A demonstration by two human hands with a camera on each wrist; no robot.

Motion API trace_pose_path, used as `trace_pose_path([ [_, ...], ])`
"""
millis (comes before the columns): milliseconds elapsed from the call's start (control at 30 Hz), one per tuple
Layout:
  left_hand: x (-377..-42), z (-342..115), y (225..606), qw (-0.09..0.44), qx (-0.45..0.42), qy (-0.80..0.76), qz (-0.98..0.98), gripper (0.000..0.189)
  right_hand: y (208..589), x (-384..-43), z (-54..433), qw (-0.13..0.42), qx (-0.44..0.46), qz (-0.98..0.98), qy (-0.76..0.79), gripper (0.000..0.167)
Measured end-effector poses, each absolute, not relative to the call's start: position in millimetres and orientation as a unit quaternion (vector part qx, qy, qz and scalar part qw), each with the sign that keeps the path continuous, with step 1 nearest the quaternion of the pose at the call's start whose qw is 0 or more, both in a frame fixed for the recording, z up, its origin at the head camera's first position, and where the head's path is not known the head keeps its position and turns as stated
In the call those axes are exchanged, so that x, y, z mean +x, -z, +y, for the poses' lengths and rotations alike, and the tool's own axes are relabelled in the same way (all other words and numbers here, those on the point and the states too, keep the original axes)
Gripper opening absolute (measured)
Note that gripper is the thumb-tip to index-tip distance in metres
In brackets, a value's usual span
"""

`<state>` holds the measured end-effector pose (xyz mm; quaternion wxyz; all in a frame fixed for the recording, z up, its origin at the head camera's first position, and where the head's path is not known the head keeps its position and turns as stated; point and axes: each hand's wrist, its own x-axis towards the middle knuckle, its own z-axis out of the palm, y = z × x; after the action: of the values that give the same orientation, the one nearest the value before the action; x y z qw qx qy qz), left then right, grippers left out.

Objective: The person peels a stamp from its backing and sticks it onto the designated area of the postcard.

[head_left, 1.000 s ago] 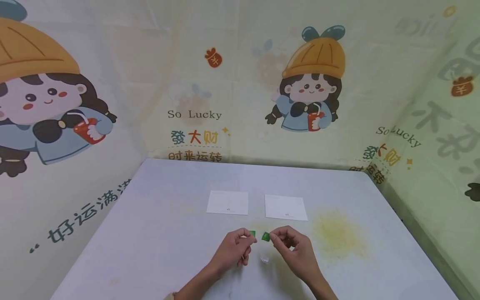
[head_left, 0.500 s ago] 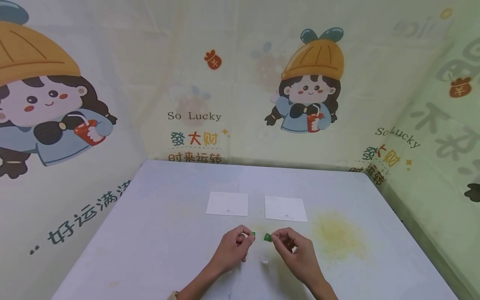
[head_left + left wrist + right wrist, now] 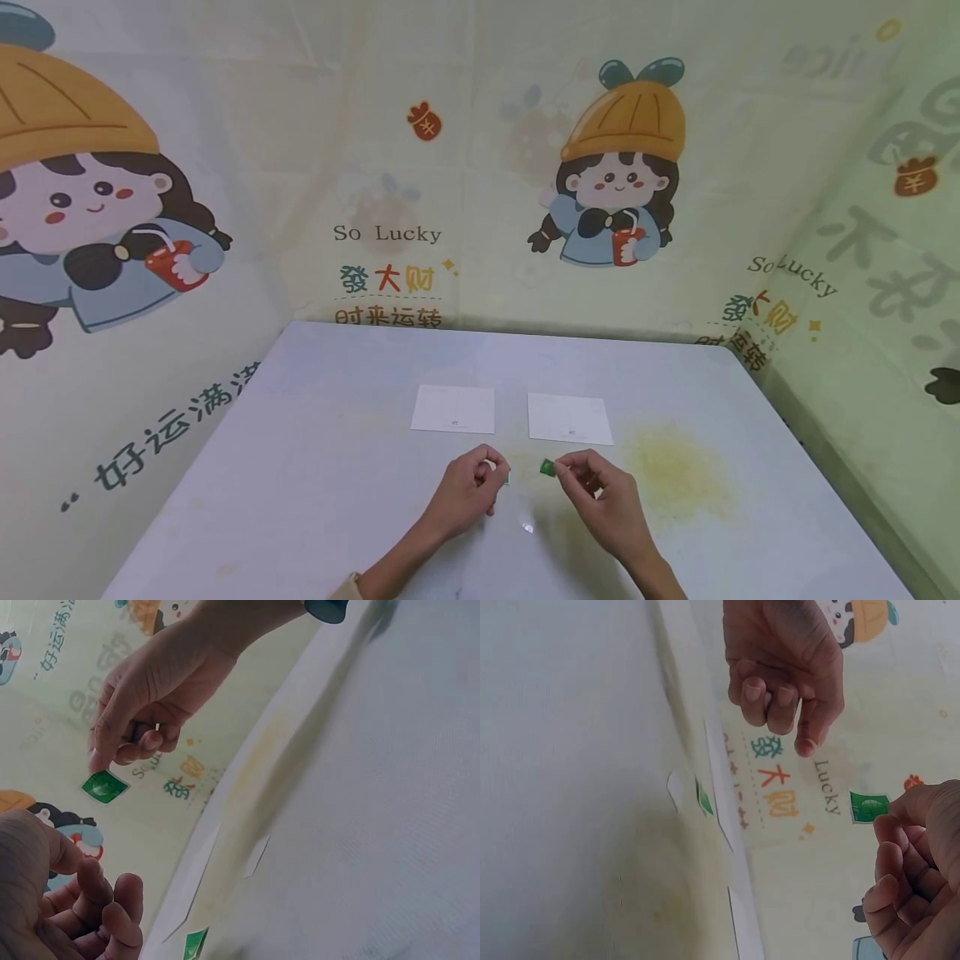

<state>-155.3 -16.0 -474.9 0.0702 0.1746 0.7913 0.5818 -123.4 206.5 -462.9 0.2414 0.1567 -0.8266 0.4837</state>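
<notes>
My right hand (image 3: 603, 496) pinches a small green stamp (image 3: 548, 467) by its edge, between thumb and forefinger. In the right wrist view the stamp (image 3: 870, 808) shows a white border and a pale round design. My left hand (image 3: 468, 490) hovers to the left with its fingers loosely curled and nothing visible in them. A second green stamp (image 3: 195, 943) lies on the table; in the head view the left fingertips hide most of it. A small clear or whitish scrap (image 3: 528, 527) lies on the table between the hands, nearer the body.
Two white cards (image 3: 453, 409) (image 3: 570, 418) lie side by side beyond the hands, each with small print near its lower edge. The table (image 3: 300, 500) bears a yellow stain (image 3: 678, 471) on the right. A printed cloth (image 3: 480, 167) surrounds the back and sides.
My right hand has moved slightly right with its stamp, widening the gap between the hands. My left hand has shifted a little, covering more of the stamp on the table.
</notes>
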Motion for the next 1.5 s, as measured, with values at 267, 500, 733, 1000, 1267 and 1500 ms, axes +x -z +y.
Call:
trace_pose_path([
  [267,-161,-14,477,0.049,0.182,-0.572,0.798,0.018,468,-131,219,0.252,0.136,-0.832,-0.475,0.023],
  [500,-162,-13,477,0.018,0.192,-0.563,0.803,0.009,474,-139,230,0.248,0.11,-0.843,-0.465,0.02],
  [733,-163,-10,476,-0.015,0.196,-0.544,0.816,0.007,477,-146,240,0.251,0.104,-0.847,-0.457,0.015],
  [1000,-168,-8,479,-0.029,0.205,-0.517,0.83,0.009,481,-152,247,0.237,0.083,-0.853,-0.457,0.011],
  [1267,-174,-6,485,-0.043,0.216,-0.485,0.846,0.013,489,-160,257,0.23,0.061,-0.865,-0.441,0.009],
  [1500,-180,-2,489,-0.067,0.22,-0.456,0.86,0.018,492,-165,267,0.233,0.05,-0.868,-0.435,0.004],
])
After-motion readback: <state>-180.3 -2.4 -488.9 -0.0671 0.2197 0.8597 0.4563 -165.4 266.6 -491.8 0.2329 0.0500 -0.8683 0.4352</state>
